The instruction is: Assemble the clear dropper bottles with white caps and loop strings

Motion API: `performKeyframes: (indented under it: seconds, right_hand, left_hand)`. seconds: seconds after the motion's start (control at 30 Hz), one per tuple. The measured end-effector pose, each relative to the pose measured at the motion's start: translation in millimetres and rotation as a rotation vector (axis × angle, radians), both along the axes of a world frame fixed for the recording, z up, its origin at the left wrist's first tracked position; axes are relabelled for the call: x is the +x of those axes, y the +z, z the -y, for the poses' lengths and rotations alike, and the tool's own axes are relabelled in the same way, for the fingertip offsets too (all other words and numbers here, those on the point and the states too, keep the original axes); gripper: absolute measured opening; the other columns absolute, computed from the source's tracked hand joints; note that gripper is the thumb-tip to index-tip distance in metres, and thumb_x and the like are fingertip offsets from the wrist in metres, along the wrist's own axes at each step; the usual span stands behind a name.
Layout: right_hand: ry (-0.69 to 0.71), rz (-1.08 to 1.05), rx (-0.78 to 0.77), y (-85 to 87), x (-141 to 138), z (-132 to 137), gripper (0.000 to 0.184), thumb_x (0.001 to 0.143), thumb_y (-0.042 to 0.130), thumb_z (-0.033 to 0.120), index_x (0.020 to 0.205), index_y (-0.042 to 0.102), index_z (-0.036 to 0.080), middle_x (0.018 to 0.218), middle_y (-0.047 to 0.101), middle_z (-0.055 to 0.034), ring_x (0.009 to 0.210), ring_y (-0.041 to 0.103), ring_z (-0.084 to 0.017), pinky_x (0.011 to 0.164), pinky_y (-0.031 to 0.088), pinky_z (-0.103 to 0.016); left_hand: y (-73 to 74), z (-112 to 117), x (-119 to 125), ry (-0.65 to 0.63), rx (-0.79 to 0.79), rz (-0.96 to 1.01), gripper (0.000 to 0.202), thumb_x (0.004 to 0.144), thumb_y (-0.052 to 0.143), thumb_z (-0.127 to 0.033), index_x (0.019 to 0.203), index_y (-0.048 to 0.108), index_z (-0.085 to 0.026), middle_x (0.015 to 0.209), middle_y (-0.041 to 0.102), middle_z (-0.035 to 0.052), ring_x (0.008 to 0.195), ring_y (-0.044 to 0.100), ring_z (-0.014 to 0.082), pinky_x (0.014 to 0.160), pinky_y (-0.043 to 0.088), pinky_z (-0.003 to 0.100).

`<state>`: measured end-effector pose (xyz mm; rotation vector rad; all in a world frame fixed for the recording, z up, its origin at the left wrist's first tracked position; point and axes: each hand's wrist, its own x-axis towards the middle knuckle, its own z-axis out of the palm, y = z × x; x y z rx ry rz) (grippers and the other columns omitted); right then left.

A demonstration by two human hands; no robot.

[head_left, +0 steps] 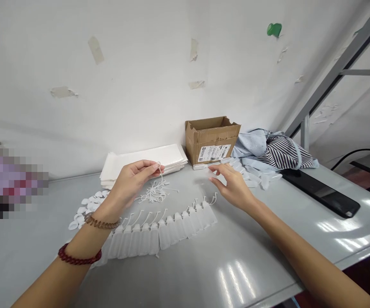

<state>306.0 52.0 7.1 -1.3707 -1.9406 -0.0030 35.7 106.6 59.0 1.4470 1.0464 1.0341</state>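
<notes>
My left hand (130,182) is raised over the grey table (204,265), its fingers pinched on a thin white plastic tie (160,169) above a small heap of the same ties (155,192). My right hand (231,184) reaches toward loose clear plastic pieces (255,177) near the cardboard box, fingers stretched out and apart, holding nothing. Below both hands lies a curved row of several small translucent bottles (162,229), each with a white tie at its top.
A stack of white sheets (146,162) lies by the wall, with an open cardboard box (212,139) to its right. Bundled cloth (273,152) and a dark flat device (319,190) sit at the right. White oval caps (87,207) are scattered at the left.
</notes>
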Motion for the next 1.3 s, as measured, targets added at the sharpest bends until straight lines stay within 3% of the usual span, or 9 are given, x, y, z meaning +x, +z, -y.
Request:
performKeyframes:
  seconds: [0.3,0.5,0.67,0.8,0.9,1.0,1.13,1.3]
  right_hand:
    - [0.117,-0.017,0.017,5.7,-22,17,0.019,0.09,0.051,0.018,0.109,0.052,0.021,0.093,0.064,-0.008,0.086,0.06,-0.023,0.074,0.051,-0.038]
    - [0.232,-0.023,0.004,2.0,-36,28,0.024,0.091,0.049,0.017,0.115,0.048,0.02,0.101,0.064,-0.0115,0.094,0.062,-0.024,0.078,0.054,-0.038]
    - [0.239,-0.146,0.022,2.2,-39,30,0.03,0.091,0.051,0.017,0.121,0.048,0.02,0.102,0.063,-0.0109,0.09,0.064,-0.022,0.077,0.055,-0.037]
    - [0.248,-0.588,-0.23,11.6,-39,32,0.033,0.091,0.053,0.026,0.124,0.048,0.025,0.114,0.06,-0.0096,0.088,0.067,-0.019,0.077,0.056,-0.036]
    - [0.262,-0.908,-0.457,16.2,-39,30,0.025,0.088,0.058,0.035,0.11,0.057,0.023,0.095,0.067,-0.0047,0.086,0.069,-0.018,0.079,0.057,-0.035]
    - [0.299,-1.122,-0.563,15.9,-38,27,0.024,0.082,0.066,0.039,0.096,0.06,0.021,0.083,0.07,-0.0012,0.082,0.069,-0.016,0.085,0.055,-0.035]
    - [0.345,-1.266,-0.665,15.4,-40,27,0.027,0.077,0.072,0.04,0.092,0.061,0.02,0.083,0.072,-0.0023,0.079,0.07,-0.015,0.082,0.055,-0.033]
    - [0.389,-1.24,-0.734,19.5,-42,30,0.027,0.077,0.072,0.04,0.086,0.062,0.017,0.079,0.071,-0.0039,0.075,0.07,-0.016,0.071,0.055,-0.029]
  left_hand:
    - [2.9,20,14,-0.06,0.008,-0.105,0.02,0.077,0.069,-0.038,0.079,0.066,-0.018,0.078,0.073,0.0046,0.08,0.067,0.0207,0.082,0.051,0.037]
    - [1.3,41,31,-0.152,0.116,-0.3,0.025,0.079,0.067,-0.039,0.096,0.066,-0.021,0.088,0.074,0.0038,0.086,0.069,0.0227,0.079,0.052,0.035]
    - [-1.0,50,37,-0.135,0.214,-0.424,0.019,0.082,0.062,-0.038,0.094,0.07,-0.024,0.095,0.074,0.002,0.092,0.067,0.0232,0.078,0.053,0.034]
    - [-2.9,54,38,-0.112,0.26,-0.393,0.019,0.082,0.062,-0.036,0.094,0.07,-0.023,0.095,0.074,0.0023,0.09,0.068,0.0221,0.077,0.054,0.032]
    - [-3.1,58,39,-0.109,0.351,-0.387,0.016,0.084,0.061,-0.034,0.092,0.069,-0.023,0.094,0.074,0.0021,0.088,0.068,0.0212,0.078,0.054,0.031]
    - [-3.6,62,42,-0.093,0.463,-0.408,0.013,0.085,0.059,-0.031,0.091,0.067,-0.023,0.09,0.074,0.0012,0.083,0.067,0.02,0.077,0.052,0.03]
    - [-6.1,64,45,-0.079,0.538,-0.413,0.012,0.086,0.059,-0.03,0.092,0.066,-0.023,0.089,0.073,0.0014,0.082,0.067,0.0191,0.077,0.051,0.03]
    - [-8.8,65,46,-0.04,0.563,-0.416,0.011,0.085,0.057,-0.028,0.09,0.066,-0.023,0.088,0.073,0.0017,0.081,0.068,0.0198,0.075,0.052,0.03]
